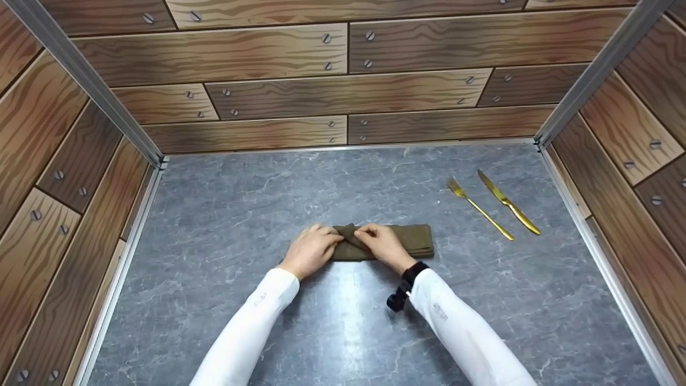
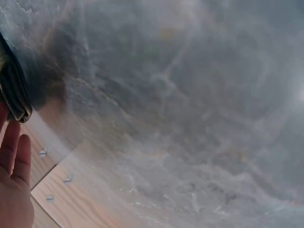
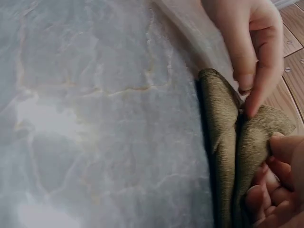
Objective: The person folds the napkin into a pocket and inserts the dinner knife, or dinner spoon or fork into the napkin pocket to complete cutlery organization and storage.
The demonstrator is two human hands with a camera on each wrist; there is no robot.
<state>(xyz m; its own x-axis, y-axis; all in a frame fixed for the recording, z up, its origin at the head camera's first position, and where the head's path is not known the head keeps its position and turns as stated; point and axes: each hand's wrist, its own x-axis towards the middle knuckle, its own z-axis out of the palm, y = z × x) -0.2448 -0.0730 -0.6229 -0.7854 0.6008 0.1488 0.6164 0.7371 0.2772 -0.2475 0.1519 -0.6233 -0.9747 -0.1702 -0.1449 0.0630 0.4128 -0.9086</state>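
A brown-olive cloth napkin [image 1: 412, 239], folded into a long strip, lies crosswise on the grey marbled surface. My left hand [image 1: 312, 250] holds its left part, thumb and a finger at a fold near the middle. In the right wrist view this left hand [image 3: 251, 42] reaches in from the top. My right hand [image 1: 385, 245] pinches a raised flap of the napkin just right of it; in the right wrist view the thumb [image 3: 282, 142] lies on the flap. Only a dark folded end of the napkin [image 2: 13, 90] and some left fingers [image 2: 19, 156] show in the left wrist view.
To the right of the napkin lie a gold fork [image 1: 482, 210] and a gold knife [image 1: 509, 203], side by side and slanted. Wood-patterned panels [image 1: 278, 96] wall the surface at the back and both sides, with metal rails [image 1: 595, 236] along the edges.
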